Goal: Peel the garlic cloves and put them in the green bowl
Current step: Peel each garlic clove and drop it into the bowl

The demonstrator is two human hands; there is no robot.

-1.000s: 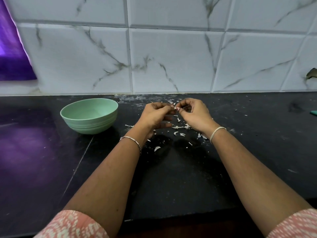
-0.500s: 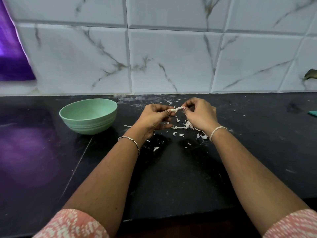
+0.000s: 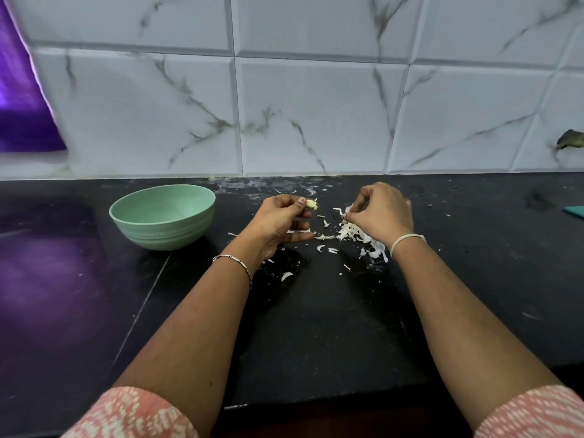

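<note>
My left hand point(image 3: 282, 221) pinches a pale yellow garlic clove point(image 3: 311, 204) at its fingertips, a little above the black counter. To the right, my right hand point(image 3: 380, 213) pinches a strip of white garlic skin point(image 3: 343, 212) over a pile of peelings point(image 3: 354, 235). The two hands are apart. A green bowl point(image 3: 162, 216) stands upright on the counter to the left of my left hand; the part of its inside that I see holds nothing.
Loose white skin flakes point(image 3: 325, 248) lie scattered on the black counter point(image 3: 316, 327) between and below the hands. A marble-tiled wall point(image 3: 316, 115) closes off the back. A purple cloth point(image 3: 22, 99) hangs at far left, and a teal edge point(image 3: 573, 212) shows at far right.
The hands were together, pulling skin off the clove. They have drawn apart: the left keeps the clove, the right has carried a strip of skin to the right.
</note>
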